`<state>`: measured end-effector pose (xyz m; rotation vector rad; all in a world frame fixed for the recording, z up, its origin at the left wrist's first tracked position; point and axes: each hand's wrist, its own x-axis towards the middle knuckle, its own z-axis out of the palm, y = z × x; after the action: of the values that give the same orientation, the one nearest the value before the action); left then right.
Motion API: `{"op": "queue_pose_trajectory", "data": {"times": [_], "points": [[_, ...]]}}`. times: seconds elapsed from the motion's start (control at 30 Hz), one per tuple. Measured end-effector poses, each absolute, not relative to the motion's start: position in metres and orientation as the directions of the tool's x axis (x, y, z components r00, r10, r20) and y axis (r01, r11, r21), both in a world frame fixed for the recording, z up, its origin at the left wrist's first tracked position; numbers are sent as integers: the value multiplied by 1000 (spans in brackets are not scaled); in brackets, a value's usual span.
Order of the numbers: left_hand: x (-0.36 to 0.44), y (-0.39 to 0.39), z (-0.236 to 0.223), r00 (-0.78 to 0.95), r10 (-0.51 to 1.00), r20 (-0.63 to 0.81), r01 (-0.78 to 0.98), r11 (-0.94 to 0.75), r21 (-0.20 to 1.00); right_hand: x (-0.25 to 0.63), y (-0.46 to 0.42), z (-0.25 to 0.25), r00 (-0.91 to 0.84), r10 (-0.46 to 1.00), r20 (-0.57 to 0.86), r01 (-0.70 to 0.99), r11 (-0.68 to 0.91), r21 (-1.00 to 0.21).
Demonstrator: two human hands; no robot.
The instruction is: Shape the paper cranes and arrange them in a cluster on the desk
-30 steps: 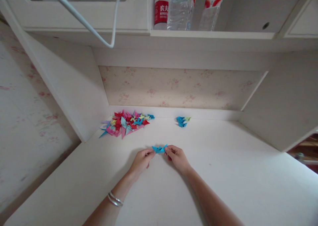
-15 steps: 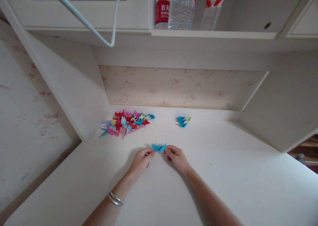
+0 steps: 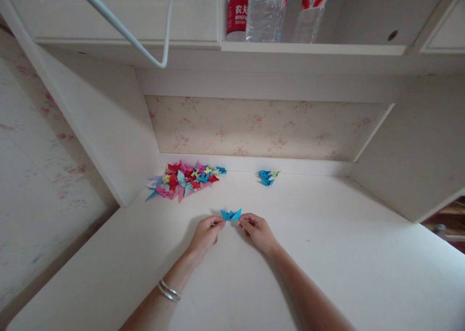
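A small blue folded paper boat (image 3: pixel 231 215) is held over the middle of the white desk, its two pointed ends turned up. My left hand (image 3: pixel 208 232) pinches its left end between thumb and fingers. At the right end, my right hand (image 3: pixel 256 228) pinches it in the same way. Behind and to the left lies a heap of folded paper figures (image 3: pixel 185 180) in red, pink, yellow and blue. A smaller group of blue and green paper figures (image 3: pixel 267 177) lies behind, a little to the right.
The white desk (image 3: pixel 327 273) runs up to a floral-papered back panel (image 3: pixel 269 127) between side walls. Above hangs a shelf with several plastic bottles (image 3: pixel 264 13). A white bent rod or cable (image 3: pixel 123 33) crosses the upper left.
The paper boat has shifted very slightly left and tipped a little, so its middle peak shows more clearly. Both hands keep their pinch and have barely moved.
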<state>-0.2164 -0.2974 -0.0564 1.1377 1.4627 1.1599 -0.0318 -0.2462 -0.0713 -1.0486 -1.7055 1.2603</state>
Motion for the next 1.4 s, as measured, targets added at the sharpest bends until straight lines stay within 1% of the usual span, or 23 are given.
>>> {"op": "queue_pose_trajectory", "data": {"times": [0.3, 0.57, 0.83, 1.03, 1.23, 1.4], "points": [[-215, -299, -57, -150, 980, -128, 107, 145, 984, -32, -248, -70, -389, 916, 96, 198, 185, -963], [-216, -297, -57, -145, 981, -126, 103, 142, 985, -31, -247, -74, -359, 921, 150, 199, 232, -952], [-216, -299, -56, -116, 988, -106, 111, 119, 987, -30, -248, -72, -404, 901, 161, 194, 256, -947], [-214, -300, -52, -132, 986, -99, 115, 114, 987, -32, -245, -77, -410, 902, 134, 187, 227, -956], [-214, -300, -52, -131, 986, -100, 124, 116, 985, -32, -247, -76, -412, 901, 137, 202, 237, -950], [-215, -299, -54, -129, 986, -103, 126, 120, 985, -30, -247, -75, -428, 892, 144, 182, 241, -953]]}}
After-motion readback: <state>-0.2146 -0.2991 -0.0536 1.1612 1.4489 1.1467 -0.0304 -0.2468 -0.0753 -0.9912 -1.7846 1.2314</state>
